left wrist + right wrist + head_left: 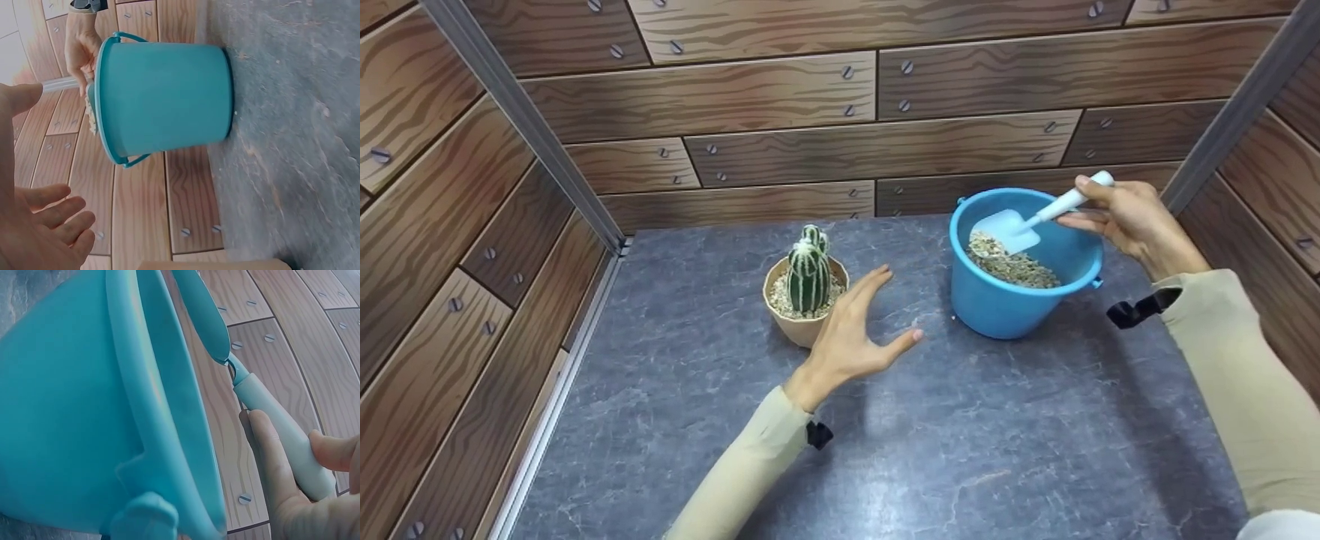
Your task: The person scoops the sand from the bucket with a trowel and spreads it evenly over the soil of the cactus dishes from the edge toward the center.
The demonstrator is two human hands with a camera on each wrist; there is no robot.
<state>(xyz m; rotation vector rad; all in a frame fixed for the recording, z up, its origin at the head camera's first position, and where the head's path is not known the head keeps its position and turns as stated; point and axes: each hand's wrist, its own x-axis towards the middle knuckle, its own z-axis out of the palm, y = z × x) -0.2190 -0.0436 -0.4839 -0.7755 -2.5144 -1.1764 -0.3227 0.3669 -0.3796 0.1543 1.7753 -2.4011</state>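
My right hand (pixel 1136 221) pinches the white handle of a small light-blue trowel (pixel 1069 204) between thumb and fingers. Its blade tilts down over the mouth of a blue bucket (pixel 1005 307), with pale gravel (pixel 986 244) on its tip. More gravel (pixel 1020 271) lies inside the bucket. In the right wrist view the trowel handle (pixel 284 433) shows between thumb and fingers, beside the bucket rim. My left hand (pixel 847 341) holds nothing, thumb and fingers spread, just right of a potted cactus (pixel 808 281). The cactus stands upright in a tan pot (pixel 795 330) topped with pale pebbles, partly overlapped by that hand.
Both containers stand on a grey marbled tabletop (pixel 675 420), the pot left of the bucket. Wood-patterned panels (pixel 780 97) enclose the back and sides, with metal corner posts (pixel 532 127). The bucket's handle (pixel 132 37) shows along its rim in the left wrist view.
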